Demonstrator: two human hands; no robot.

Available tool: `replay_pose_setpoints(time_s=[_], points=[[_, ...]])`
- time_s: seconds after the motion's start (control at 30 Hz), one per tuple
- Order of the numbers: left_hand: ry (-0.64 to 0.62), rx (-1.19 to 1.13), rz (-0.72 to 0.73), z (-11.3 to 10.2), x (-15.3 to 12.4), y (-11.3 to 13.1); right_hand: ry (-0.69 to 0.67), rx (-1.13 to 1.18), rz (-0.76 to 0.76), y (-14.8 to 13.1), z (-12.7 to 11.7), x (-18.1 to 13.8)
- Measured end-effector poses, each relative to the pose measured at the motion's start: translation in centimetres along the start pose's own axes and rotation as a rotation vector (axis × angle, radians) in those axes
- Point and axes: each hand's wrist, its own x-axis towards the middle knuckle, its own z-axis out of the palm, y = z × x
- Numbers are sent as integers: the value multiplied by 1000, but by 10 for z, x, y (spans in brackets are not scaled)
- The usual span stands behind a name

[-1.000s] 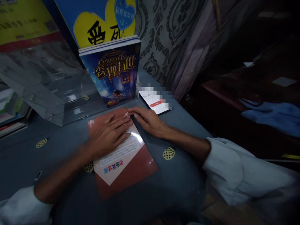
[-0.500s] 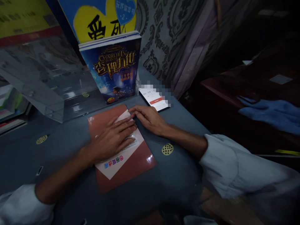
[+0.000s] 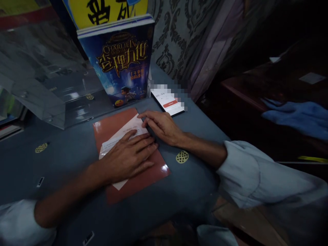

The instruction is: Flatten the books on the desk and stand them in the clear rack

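The reddish booklet (image 3: pixel 115 125) lies flat already, handling seemingly unfinished: left hand (image 3: pixel 130 155) spread on it, right hand (image 3: pixel 162 125) at its edge, grip unclear.

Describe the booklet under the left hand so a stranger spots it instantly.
On the dark tabletop, find the standing blue book. In front of it, beneath the left hand, lies the booklet: unlike that book, flat and reddish-brown, with a pale slanted panel.

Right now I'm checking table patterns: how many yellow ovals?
3: one oval near the right hand, one far left, one by the clear stand; arms may hide more.
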Motion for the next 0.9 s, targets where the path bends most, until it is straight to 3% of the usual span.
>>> replay_pose_setpoints(time_s=[0.37,0.7,0.9], points=[[-143,-24,-64,3,-5,20,15,6,-47,1,0,-1],[-192,-14,-137,3,0,-1,2,-5,-80,4,1,0],[-171,-17,-122,3,-2,0,11,14,-61,3,1,-1]])
